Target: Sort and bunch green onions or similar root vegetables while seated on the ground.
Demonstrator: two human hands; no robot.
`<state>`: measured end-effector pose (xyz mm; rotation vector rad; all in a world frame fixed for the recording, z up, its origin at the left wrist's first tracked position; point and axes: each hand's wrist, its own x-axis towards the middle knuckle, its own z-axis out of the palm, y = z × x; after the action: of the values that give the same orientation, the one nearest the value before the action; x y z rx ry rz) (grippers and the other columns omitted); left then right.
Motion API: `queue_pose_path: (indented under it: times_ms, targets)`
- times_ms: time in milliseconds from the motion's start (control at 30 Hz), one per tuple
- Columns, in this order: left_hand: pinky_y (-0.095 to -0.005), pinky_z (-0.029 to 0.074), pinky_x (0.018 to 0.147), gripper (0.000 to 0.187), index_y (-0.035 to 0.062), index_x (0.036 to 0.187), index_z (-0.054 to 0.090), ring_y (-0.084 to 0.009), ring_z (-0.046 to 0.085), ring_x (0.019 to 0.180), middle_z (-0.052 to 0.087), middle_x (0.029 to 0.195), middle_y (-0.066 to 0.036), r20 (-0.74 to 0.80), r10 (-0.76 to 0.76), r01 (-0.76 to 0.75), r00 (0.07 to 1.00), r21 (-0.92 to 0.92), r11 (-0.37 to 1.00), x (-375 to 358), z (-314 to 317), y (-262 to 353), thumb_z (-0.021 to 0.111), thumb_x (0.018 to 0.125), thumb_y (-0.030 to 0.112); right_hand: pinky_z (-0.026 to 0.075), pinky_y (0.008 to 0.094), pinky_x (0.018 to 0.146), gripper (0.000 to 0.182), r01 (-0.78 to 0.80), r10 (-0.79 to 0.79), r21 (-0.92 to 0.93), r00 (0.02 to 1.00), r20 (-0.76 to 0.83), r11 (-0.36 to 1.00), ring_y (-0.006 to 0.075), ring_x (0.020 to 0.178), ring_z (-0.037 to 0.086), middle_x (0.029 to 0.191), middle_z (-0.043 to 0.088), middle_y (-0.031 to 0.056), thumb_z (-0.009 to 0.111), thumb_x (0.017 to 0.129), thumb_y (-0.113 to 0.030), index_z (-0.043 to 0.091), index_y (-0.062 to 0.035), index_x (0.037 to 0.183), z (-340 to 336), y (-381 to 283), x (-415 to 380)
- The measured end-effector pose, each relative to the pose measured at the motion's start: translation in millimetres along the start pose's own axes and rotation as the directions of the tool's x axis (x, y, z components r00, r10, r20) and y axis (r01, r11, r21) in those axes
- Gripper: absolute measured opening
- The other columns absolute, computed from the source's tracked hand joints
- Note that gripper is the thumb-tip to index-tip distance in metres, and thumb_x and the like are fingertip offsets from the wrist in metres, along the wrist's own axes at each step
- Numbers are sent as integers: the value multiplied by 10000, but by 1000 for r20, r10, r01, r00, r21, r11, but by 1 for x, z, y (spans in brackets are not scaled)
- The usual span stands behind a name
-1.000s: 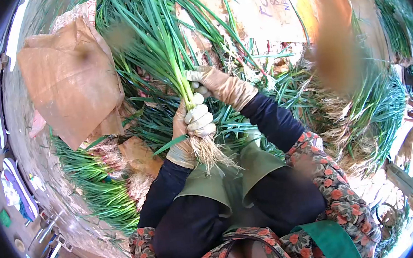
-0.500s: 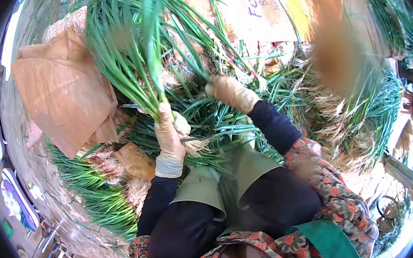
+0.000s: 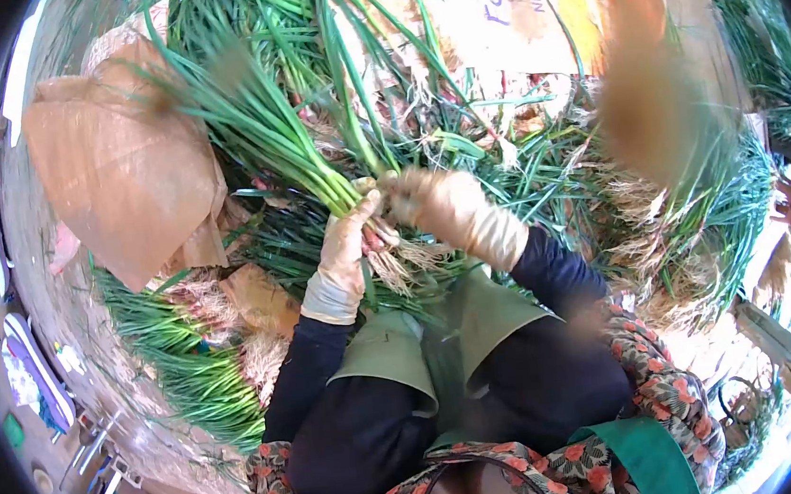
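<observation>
My left hand (image 3: 346, 244), in a pale glove, is closed around a bunch of spring onions (image 3: 295, 147). Their green leaves fan up and to the left, while reddish bulbs and pale roots (image 3: 390, 265) hang below the grip. Close against the bulb end is my gloved right hand (image 3: 444, 206), blurred by motion. Its fingers look pinched on the lower end of a separate spring onion stalk (image 3: 361, 136), which reaches upward beside the bunch. Loose spring onions (image 3: 289, 233) lie beneath and around both hands.
A brown sheet (image 3: 121, 169) lies at left, above tidy spring onion bundles (image 3: 204, 389). A printed fertilizer sack (image 3: 526, 15) spreads at the top. More rooted spring onions (image 3: 691, 247) are heaped at right. My knees in green boots (image 3: 382, 358) frame the near side.
My right hand has come in beside the left, bringing a stalk toward the bunch. The bunch has tilted left, and its roots show more plainly below my left hand.
</observation>
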<state>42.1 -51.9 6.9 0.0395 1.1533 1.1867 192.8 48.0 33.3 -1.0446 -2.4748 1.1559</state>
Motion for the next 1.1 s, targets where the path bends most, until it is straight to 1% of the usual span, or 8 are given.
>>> queue_pose_path:
  times_ms: [100,267,367,667,767,867,1000,1100]
  targets:
    - [-293,514,524,126,86,954,567,-136,593,617,600,780,-27,-123,-20,29,992,73,997,-7,10,11,564,879,188,492,341,703,293,-69,17,125,927,374,990,304,789,619,834,631,146,556,861,-360,617,-112,1004,-6,0,-4]
    - [-289,462,531,117,73,856,512,-143,539,632,546,707,-32,-22,-12,7,1000,-198,980,-9,22,2,554,860,183,465,297,707,358,-274,89,729,955,282,627,145,786,555,891,620,69,595,869,-321,580,-9,1044,-3,15,30]
    - [-264,345,504,192,94,771,442,-134,396,571,411,647,3,150,-93,137,984,-319,938,-7,20,2,508,878,239,456,296,693,388,-500,97,704,843,530,505,136,776,532,846,611,66,662,823,-297,580,-1,1060,19,21,46]
    - [-238,305,462,149,126,1029,501,-60,270,436,248,515,82,141,31,48,990,-519,854,-20,32,9,465,935,236,463,323,585,253,-93,156,390,979,-132,916,209,610,572,703,611,109,627,838,-287,604,-37,868,30,13,12]
    - [-241,344,473,251,160,1164,467,-59,252,409,225,503,80,221,194,-58,956,-506,861,-28,34,26,492,927,236,478,388,663,354,-331,289,157,927,240,931,343,761,605,762,613,185,570,846,-399,597,-53,916,-2,55,8]
    - [-250,354,450,248,159,1137,479,-66,309,453,270,532,67,144,131,-43,981,-495,868,-19,21,24,521,913,256,479,395,660,354,-222,145,229,939,312,948,321,739,621,759,623,166,594,827,-417,596,-85,948,-34,52,-18]
    - [-259,435,507,229,122,1111,515,-102,483,575,517,734,13,50,-47,65,998,-471,880,-20,22,17,539,903,213,505,367,632,326,-323,242,-171,895,-376,931,311,704,634,757,648,144,607,817,-383,607,-84,945,-44,123,-18]
    - [-248,478,487,282,85,1130,497,-150,597,679,627,928,-76,-116,38,-59,993,-184,981,-10,21,3,563,886,210,512,375,627,249,-252,244,-148,967,-69,956,301,723,632,808,650,132,570,840,-321,620,-102,949,-29,101,-15]
